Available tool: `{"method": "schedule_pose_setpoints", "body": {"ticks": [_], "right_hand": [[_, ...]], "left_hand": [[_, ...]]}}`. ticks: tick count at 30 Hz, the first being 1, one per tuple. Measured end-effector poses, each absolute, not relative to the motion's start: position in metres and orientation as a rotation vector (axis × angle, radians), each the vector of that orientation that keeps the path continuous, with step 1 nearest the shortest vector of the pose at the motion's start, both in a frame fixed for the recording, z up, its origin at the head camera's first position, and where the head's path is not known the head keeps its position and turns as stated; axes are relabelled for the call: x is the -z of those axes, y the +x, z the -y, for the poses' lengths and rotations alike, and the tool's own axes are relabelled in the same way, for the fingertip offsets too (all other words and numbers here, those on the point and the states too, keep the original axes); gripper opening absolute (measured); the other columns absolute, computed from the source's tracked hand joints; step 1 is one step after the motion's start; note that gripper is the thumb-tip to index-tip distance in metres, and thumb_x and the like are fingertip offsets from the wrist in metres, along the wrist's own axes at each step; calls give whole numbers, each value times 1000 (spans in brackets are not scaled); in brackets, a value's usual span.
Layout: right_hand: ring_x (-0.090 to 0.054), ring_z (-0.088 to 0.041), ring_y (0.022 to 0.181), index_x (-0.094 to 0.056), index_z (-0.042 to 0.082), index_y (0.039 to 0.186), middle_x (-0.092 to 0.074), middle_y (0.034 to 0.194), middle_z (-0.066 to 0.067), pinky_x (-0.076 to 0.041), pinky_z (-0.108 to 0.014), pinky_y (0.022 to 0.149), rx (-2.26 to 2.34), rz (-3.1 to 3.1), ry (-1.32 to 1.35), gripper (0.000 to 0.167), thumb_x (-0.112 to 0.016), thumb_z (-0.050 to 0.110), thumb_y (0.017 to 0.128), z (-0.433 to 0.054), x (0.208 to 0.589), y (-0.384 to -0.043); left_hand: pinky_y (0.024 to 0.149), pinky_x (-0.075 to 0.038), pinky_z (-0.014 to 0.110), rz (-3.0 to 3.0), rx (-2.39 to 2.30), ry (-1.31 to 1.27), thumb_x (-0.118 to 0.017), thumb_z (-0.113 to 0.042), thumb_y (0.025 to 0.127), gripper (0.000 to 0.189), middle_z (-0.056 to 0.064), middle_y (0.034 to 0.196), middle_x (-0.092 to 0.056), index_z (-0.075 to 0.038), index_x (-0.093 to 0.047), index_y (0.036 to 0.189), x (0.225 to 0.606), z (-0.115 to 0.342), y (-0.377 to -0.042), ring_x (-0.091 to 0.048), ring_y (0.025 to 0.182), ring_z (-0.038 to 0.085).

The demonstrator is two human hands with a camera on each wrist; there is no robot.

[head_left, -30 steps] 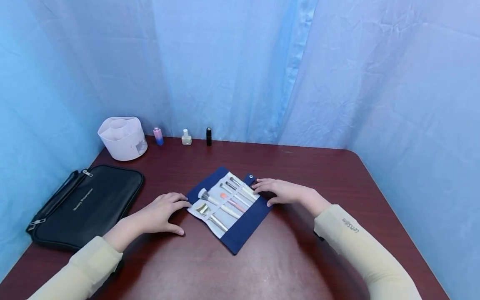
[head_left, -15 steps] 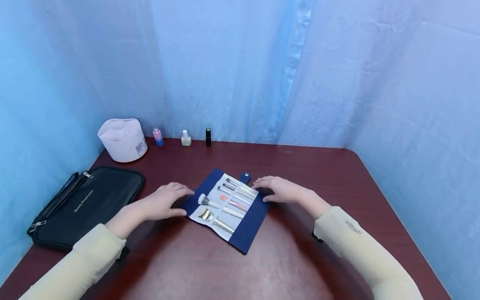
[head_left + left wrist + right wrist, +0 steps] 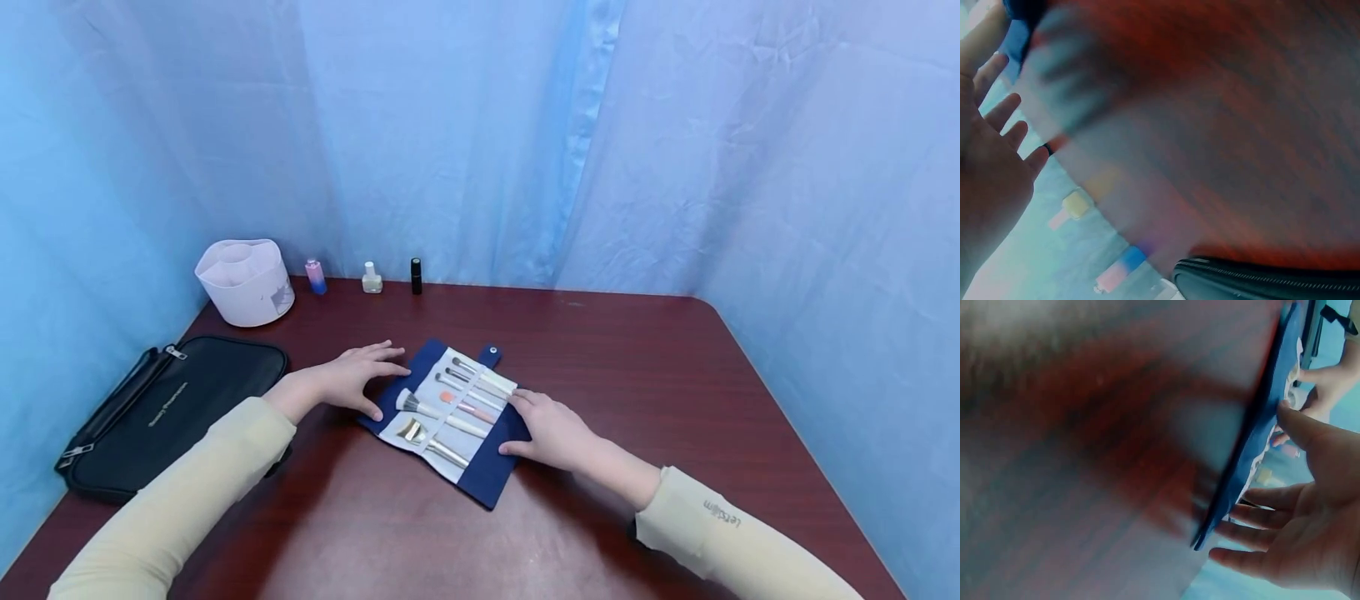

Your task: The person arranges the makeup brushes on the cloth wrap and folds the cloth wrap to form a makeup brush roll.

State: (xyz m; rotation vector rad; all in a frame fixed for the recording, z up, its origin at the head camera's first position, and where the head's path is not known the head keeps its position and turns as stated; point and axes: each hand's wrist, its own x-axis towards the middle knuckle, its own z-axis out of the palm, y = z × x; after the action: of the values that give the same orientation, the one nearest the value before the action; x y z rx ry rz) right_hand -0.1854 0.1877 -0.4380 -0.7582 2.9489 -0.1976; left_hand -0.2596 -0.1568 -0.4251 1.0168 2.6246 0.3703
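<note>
A navy makeup brush roll [image 3: 483, 479] lies unrolled and slanted on the dark red table, its snap tab [image 3: 491, 356] at the far corner. Several makeup brushes lie under a pale strap on its light lining, among them a white-handled brush [image 3: 461, 423], a pink one [image 3: 478, 409] and a gold-headed one [image 3: 412, 430]. My left hand [image 3: 345, 381] has its fingers spread, with thumb and fingertips at the roll's left navy flap. My right hand [image 3: 551, 429] rests at the right flap. In the right wrist view its thumb [image 3: 1294, 419] touches the flap, fingers extended along the edge.
A black zipped case [image 3: 202, 417] lies at the left, close by my left forearm. Along the back edge stand a white organizer [image 3: 243, 300], a pink-blue bottle [image 3: 316, 277], a nail polish bottle [image 3: 372, 282] and a black tube [image 3: 416, 277]. Blue curtains surround the table.
The roll has turned slightly counterclockwise, then stayed put. My left hand has moved up and right onto the left flap. My right hand has slid down along the right flap toward me.
</note>
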Motion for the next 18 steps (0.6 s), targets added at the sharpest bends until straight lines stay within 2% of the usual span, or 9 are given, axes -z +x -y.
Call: {"method": "schedule_pose_setpoints", "body": {"ticks": [7,14,18], "right_hand": [[-44,-27,130,-47,4,138,-46,142,-13,-36,-52,104,122,-2955,-833,87,-69,60,75,-192,445,-191],[-40,-27,133,-44,7,140,-40,146,-10,-33,-53,106,243,-2861,-923,83,-72,54,77,-207,449,-212],[-39,-26,134,-43,10,142,-40,147,-7,-30,-54,108,233,-2814,-928,85,-71,56,76,-212,448,-222]], "left_hand": [[108,-16,64,-2607,-378,1020,-78,-38,76,73,12,154,-27,-16,-48,139,432,157,-258,-10,144,37],[111,-21,55,-2620,-398,1025,-76,-44,76,78,10,153,-30,-8,-46,138,437,154,-249,-19,143,33],[111,-23,54,-2651,-393,1022,-74,-50,75,79,12,151,-33,-8,-48,137,441,152,-241,-24,141,33]]}}
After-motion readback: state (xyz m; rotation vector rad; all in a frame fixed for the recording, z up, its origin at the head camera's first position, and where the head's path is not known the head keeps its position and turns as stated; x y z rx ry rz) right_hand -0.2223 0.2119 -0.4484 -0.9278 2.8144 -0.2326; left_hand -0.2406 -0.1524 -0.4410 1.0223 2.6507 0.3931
